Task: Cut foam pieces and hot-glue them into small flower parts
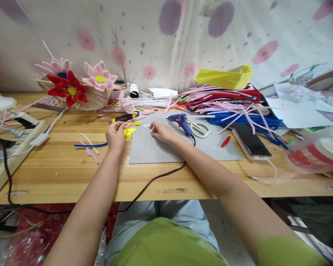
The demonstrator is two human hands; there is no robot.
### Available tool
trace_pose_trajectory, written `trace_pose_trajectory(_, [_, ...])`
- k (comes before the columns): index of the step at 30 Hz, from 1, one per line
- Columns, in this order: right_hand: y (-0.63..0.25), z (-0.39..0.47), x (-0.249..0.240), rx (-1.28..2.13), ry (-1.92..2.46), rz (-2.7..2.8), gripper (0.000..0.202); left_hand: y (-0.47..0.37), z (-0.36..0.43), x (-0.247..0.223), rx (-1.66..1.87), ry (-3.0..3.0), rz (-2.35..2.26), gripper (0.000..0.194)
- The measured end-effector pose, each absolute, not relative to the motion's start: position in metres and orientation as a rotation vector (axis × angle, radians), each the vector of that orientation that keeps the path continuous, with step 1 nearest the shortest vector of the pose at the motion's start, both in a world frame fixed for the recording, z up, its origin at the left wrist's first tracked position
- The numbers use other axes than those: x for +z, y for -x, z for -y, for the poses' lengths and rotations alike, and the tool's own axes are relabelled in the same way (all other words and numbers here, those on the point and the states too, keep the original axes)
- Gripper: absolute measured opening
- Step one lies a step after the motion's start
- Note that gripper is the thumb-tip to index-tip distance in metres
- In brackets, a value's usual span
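My left hand (115, 137) is over the wood at the left edge of the grey cutting mat (161, 153), thumb and fingertips drawn together. A small pink bit shows by its fingertips; whether they grip it is unclear. Several yellow pieces (130, 133) lie right beside them, and a yellow disc (138, 123) sits on the mat. My right hand (163, 133) rests on the mat with curled fingers, close to small white scraps (146, 126). What it pinches, if anything, is hidden. Right of it lies a blue glue gun (181, 121), against white-handled scissors (200, 129).
Pipe cleaners (227, 103) are heaped behind the mat under a yellow wrapper (224, 77). A phone (252, 140) and plastic cup (313, 155) stand right. Fluffy flowers (69, 88) and a power strip (19, 155) are left. A black cord (155, 179) crosses the table's front.
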State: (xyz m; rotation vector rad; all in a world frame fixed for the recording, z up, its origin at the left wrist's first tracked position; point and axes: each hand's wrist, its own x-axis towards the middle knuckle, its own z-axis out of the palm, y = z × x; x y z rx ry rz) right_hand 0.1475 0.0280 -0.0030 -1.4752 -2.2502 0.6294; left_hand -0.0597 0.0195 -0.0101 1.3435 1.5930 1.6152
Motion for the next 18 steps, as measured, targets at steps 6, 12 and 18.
trace_pose_trajectory(6, [-0.172, -0.035, 0.006, 0.842, 1.351, 2.1, 0.018, 0.058, -0.015, -0.01, 1.537, -1.417, -1.718, 0.021])
trace_pose_trajectory(12, [-0.151, -0.061, 0.003, 0.655, 1.399, 1.992, 0.019, 0.035, -0.007, -0.015, 1.251, -2.078, -1.76, 0.019])
trace_pose_trajectory(18, [-0.129, -0.078, -0.003, 0.616, 1.45, 2.056, 0.027, 0.016, -0.005, -0.019, 0.933, -2.475, -1.509, 0.029])
